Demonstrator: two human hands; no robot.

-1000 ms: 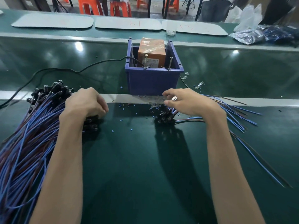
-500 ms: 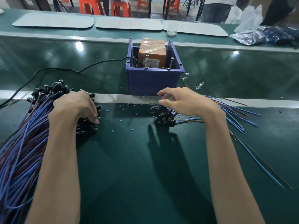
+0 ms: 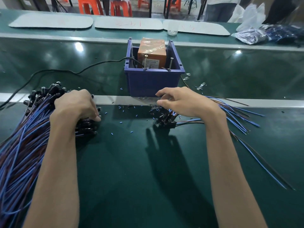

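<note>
A big pile of blue and brown wires [image 3: 21,145] with black caps at their ends lies at the left. My left hand [image 3: 77,104] rests on the capped ends, its fingers curled down into them and gripping some. A smaller bundle of the same wires [image 3: 166,120] lies at centre right, its tails fanning out to the right. My right hand [image 3: 184,101] hovers just above it. Thumb and forefinger pinch at a small clear part from the heap of clear parts [image 3: 146,101] in front of the blue bin [image 3: 153,83].
The blue bin holds an orange box [image 3: 152,53] and two upright screws; a black cable [image 3: 65,71] runs from it to the left. Tiny blue wire scraps [image 3: 121,122] dot the green mat. Clear parts [image 3: 201,87] lie right of the bin. White mats, a cup and bags sit far back.
My left hand has slid back from the right edge onto the pile's capped ends and curled in. My right hand has lifted slightly towards the clear parts by the bin.
</note>
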